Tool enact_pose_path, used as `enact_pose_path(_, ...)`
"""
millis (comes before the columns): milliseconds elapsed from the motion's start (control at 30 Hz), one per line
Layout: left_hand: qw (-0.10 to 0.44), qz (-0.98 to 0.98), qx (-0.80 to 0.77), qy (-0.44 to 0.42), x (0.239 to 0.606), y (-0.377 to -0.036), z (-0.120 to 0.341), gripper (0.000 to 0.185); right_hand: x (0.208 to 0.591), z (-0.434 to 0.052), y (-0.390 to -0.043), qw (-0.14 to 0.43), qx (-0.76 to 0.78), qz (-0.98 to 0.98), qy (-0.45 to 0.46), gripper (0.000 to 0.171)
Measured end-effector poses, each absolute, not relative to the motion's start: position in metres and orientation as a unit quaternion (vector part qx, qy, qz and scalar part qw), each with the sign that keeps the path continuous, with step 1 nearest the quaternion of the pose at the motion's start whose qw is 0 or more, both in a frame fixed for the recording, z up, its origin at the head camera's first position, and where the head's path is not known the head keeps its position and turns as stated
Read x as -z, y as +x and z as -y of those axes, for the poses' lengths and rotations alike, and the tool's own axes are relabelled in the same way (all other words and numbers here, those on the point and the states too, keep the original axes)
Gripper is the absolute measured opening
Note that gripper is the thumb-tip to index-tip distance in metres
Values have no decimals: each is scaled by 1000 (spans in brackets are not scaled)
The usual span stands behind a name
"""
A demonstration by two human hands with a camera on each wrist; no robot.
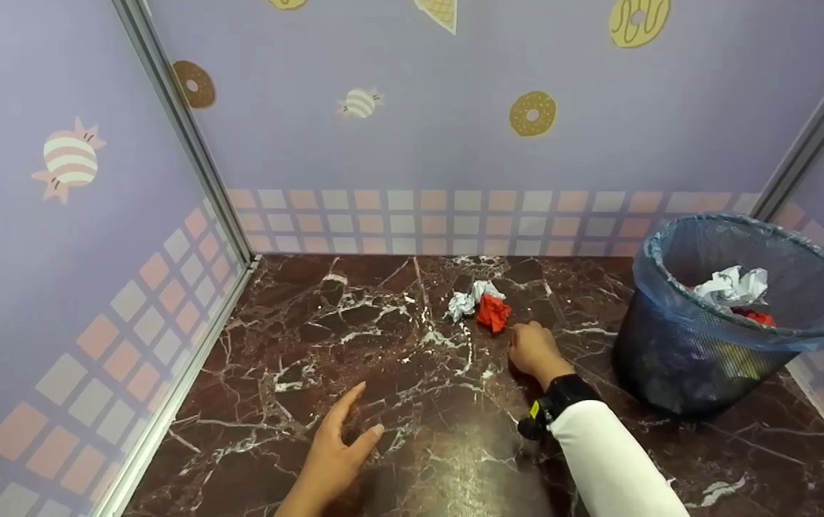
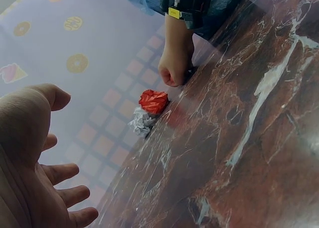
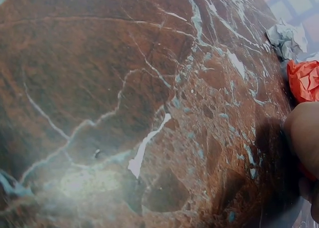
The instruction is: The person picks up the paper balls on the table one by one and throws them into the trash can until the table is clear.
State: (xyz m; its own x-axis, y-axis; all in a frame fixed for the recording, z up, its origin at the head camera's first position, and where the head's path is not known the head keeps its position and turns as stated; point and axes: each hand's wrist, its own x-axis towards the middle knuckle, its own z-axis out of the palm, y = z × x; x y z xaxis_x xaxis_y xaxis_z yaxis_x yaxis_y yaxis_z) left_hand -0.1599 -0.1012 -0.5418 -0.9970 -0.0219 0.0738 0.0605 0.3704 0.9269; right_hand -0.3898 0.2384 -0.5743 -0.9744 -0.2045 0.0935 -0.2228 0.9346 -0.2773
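A red crumpled paper ball [image 1: 493, 313] [image 2: 153, 101] [image 3: 303, 80] lies on the dark marble surface [image 1: 354, 337], touching a white crumpled paper ball [image 1: 465, 300] [image 2: 141, 122] [image 3: 286, 37]. My right hand [image 1: 526, 337] [image 2: 172, 76] [image 3: 304, 138] rests knuckles-down on the marble just right of the red ball, fingers curled into a fist; nothing shows inside it. My left hand [image 1: 365, 413] [image 2: 55, 153] lies flat and spread on the marble nearer to me, holding nothing.
A dark mesh waste bin [image 1: 663, 359] with a blue liner stands at the right, holding white and red crumpled paper [image 1: 733, 286]. Purple patterned walls [image 1: 455, 129] close in the left, back and right sides.
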Motion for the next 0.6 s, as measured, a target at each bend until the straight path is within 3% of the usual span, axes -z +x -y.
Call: enact_pose_path(600,56,845,531,-9,544,-164,100,68,580,-241,-387,62,-168,978,105,6)
